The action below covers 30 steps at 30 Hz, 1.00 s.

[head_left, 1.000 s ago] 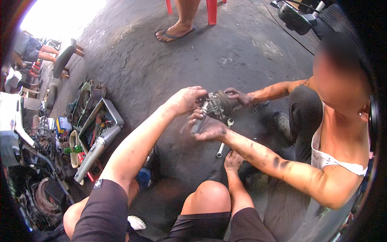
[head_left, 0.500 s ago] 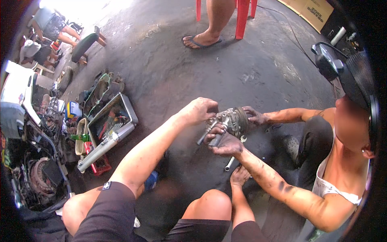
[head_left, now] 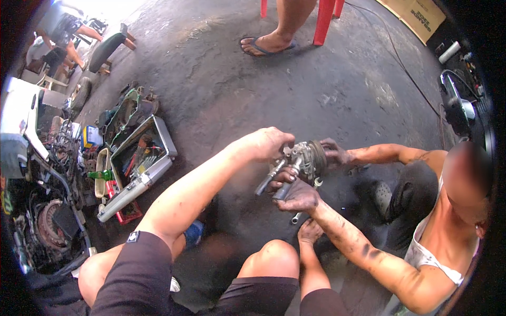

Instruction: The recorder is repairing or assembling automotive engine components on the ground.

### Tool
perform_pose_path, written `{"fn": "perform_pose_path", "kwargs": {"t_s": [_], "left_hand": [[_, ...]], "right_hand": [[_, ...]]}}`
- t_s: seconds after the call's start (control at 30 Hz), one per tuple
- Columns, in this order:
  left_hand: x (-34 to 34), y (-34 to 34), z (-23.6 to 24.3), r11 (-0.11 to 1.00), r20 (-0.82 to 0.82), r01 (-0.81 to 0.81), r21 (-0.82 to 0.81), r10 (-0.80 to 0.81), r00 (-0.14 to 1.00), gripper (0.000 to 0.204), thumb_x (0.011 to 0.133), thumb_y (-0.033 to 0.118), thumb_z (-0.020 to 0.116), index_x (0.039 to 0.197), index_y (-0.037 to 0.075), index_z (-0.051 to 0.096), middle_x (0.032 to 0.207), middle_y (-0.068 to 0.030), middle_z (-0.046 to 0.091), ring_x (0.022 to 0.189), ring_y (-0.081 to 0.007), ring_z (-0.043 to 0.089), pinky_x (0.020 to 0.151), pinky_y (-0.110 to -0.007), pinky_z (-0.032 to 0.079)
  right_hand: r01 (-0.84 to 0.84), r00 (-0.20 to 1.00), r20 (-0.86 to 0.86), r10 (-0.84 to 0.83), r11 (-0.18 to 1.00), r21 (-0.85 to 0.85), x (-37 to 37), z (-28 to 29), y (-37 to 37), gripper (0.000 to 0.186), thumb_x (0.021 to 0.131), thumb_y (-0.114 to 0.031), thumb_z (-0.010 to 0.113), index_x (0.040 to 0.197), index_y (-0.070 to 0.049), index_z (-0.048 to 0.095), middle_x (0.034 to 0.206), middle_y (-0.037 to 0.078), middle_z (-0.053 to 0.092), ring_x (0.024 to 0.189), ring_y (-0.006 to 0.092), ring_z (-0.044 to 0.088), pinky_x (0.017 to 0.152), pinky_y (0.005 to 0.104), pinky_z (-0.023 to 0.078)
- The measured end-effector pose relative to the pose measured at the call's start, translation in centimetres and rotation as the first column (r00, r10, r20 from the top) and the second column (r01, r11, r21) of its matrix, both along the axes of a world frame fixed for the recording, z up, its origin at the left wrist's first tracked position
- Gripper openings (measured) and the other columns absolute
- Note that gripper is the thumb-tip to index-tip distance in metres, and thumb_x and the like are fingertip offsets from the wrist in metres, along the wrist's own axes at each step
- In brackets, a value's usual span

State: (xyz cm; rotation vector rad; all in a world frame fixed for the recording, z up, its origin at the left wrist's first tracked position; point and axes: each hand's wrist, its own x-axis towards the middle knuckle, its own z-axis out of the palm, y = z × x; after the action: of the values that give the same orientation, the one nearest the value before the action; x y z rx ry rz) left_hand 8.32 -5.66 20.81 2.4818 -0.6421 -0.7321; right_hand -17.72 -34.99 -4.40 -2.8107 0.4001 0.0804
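One grey case (head_left: 129, 196) holds tools (head_left: 146, 162); left hand (head_left: 269, 143) curls at metal part (head_left: 308, 157), right hand (head_left: 310, 230) by wrench (head_left: 297, 215), grips unclear.

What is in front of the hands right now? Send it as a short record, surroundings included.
Part: grey metal assembly with a round, ridged end
Left hand: fingers at the part's left side; grip unclear
Right hand: low, near the wrench; hold unclear
Co-worker's near hand: under the part, smudged dark
Co-worker's far hand: at the ridged end
Wrench: long silver metal wrench, partly hidden by the co-worker's arm
Left side: open silver-grey rectangular tool case
Top: red chair leg
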Motion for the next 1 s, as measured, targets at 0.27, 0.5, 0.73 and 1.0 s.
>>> {"fn": "perform_pose_path", "kwargs": {"t_s": [0.27, 0.5, 0.73, 1.0], "left_hand": [[-2.5, 0.2, -2.4, 0.948, 0.103, -0.246, -0.204, 0.271, 0.957, 0.032, 0.082, 0.028, 0.071, 0.095, 0.0, 0.067, 0.096, -0.0222, 0.068, 0.095, -0.0407, 0.065, 0.085, -0.045, 0.052], [-2.0, -1.5, -0.5, 0.968, 0.068, -0.249, -0.013, 0.249, 0.966, 0.035, 0.083, 0.031, 0.07, 0.102, 0.002, 0.069, 0.096, -0.0204, 0.07, 0.097, -0.0367, 0.067, 0.089, -0.043, 0.052], [-2.2, -3.0, 0.3, 0.922, -0.015, -0.381, 0.068, 0.383, 0.924, 0.032, 0.084, 0.025, 0.069, 0.104, 0.0, 0.066, 0.097, -0.0213, 0.071, 0.097, -0.0373, 0.068, 0.086, -0.044, 0.054], [-1.9, -2.3, -0.6, 0.913, 0.068, -0.398, 0.092, 0.393, 0.917, 0.028, 0.077, 0.021, 0.072, 0.1, 0.004, 0.07, 0.096, -0.0194, 0.072, 0.095, -0.0317, 0.07, 0.085, -0.041, 0.054]], "right_hand": [[-0.133, 0.976, 0.167, 0.138, 0.99, -0.042, -0.7, -1.5, -0.4, 0.036, 0.095, -0.033, 0.053, 0.107, -0.003, 0.067, 0.108, 0.023, 0.067, 0.104, 0.0431, 0.06, 0.091, 0.0569, 0.044], [-0.019, 0.943, 0.325, 0.078, 0.983, -0.181, -0.6, -5.1, -0.6, 0.032, 0.092, -0.032, 0.057, 0.106, -0.005, 0.069, 0.107, 0.021, 0.068, 0.099, 0.0421, 0.063, 0.085, 0.0559, 0.049], [-0.036, 0.946, 0.295, 0.138, 0.945, -0.325, -0.6, -5.3, -0.3, 0.03, 0.088, -0.034, 0.06, 0.104, -0.01, 0.069, 0.103, 0.017, 0.069, 0.09, 0.0404, 0.066, 0.081, 0.0563, 0.049], [0.007, 0.923, 0.375, 0.079, 0.975, -0.222, 0.0, -4.9, 0.2, 0.023, 0.087, -0.031, 0.061, 0.093, -0.011, 0.07, 0.092, 0.013, 0.066, 0.086, 0.0367, 0.064, 0.077, 0.0544, 0.048]]}}
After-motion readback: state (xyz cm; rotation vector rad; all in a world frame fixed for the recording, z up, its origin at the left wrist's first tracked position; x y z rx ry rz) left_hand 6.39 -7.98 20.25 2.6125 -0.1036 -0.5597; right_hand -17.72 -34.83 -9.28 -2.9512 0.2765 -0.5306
